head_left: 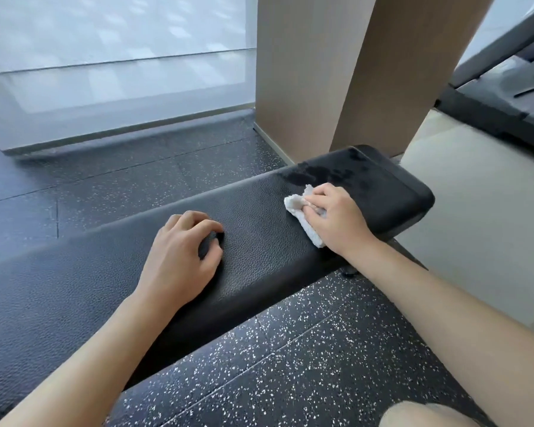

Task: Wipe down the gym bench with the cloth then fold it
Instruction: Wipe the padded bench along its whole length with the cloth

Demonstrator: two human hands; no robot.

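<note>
Speckled black rubber floor (305, 359) underfoot, running up to a frosted glass wall (114, 57) at the far left and a tan wood-grain column (321, 72) behind the far end of the padded black table (74, 303), i.e. the gym bench. Pale tiled floor (481, 211) to the right, with part of a dark machine (506, 97) in the upper right corner. Long pebbled-leather pad crossing from lower left to upper right, ending in a rounded corner near the column. Damp, darker patches (336, 172) on the far end of the pad, just beyond the cloth. Small white terry cloth (299, 211) lying crumpled on the pad near its far end, pressed down by the right hand (330, 217): palm down on top, fingers curled over the bunched fabric and gripping it, 1 edge of the cloth sticking out toward the left and another strip trailing back along the near side of the wrist. Left hand (182, 254) resting on the bare pad well to the left of the cloth, holding nothing, fingers loosely curled with tips touching the leather, thumb tucked in beside them. Both forearms bare, reaching in from the bottom edge. Bit of a bare knee (426, 414) at the bottom right.
</note>
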